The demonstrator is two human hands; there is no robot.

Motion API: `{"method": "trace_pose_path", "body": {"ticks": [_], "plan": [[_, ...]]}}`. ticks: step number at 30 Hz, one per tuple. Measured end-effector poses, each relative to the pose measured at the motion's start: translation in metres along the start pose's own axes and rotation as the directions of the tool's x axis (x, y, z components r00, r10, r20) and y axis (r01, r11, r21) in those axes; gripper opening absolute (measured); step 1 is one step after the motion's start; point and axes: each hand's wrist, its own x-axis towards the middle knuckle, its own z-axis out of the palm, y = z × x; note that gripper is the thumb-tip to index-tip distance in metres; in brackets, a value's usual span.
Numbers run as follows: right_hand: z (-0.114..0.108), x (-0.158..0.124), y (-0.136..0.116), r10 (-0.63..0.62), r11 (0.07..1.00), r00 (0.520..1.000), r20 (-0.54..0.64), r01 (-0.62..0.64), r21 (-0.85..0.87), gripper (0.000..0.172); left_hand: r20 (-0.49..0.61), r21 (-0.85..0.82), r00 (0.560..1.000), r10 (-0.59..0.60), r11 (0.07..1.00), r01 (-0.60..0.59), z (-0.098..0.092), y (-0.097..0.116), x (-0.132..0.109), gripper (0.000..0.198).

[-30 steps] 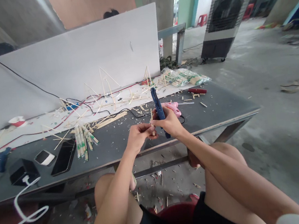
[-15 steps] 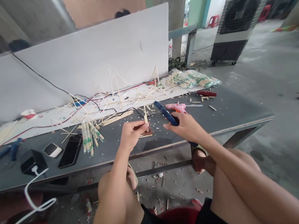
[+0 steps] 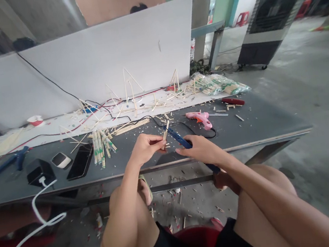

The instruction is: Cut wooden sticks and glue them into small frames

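Between the thumb and fingers of my left hand is a short bundle of thin wooden sticks, tilted with its upper end to the right. My right hand is closed around a long dark blue hand tool, whose exact kind I cannot make out. The tool's far end is at the upper part of the sticks; whether it touches them is unclear. Beyond my right hand lies a pink glue gun with a clear glue stick in its back. Plastic-wrapped stick bundles lie left of my left hand.
A phone, a white rounded device, a black charger block and another blue tool sit on the left. Stick frames stand along the white strip. Bagged sticks and a red-handled object lie right.
The sticks in my left hand have gone from upright to tilted right. My right hand has brought the blue tool leftward, its tip now beside them. The camera view has shifted slightly.
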Motion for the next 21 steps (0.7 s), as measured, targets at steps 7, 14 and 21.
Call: {"method": "trace_pose_path", "body": {"ticks": [7,14,21], "plan": [[0.002,-0.003,-0.006,0.034,0.999,0.997,0.066,-0.032,-0.031,0.037,0.066,0.040,0.997,-0.039,0.999,0.036,0.001,0.004,-0.002,0.022],[0.000,-0.006,-0.010,0.020,0.994,0.999,0.043,-0.016,-0.105,0.035,0.107,0.069,0.993,-0.057,0.996,0.050,-0.003,0.002,-0.003,0.019],[0.002,-0.004,-0.006,0.045,0.987,0.994,0.100,-0.028,-0.161,0.033,0.096,0.114,0.985,-0.144,0.985,0.133,-0.006,-0.001,-0.004,0.011]]}}
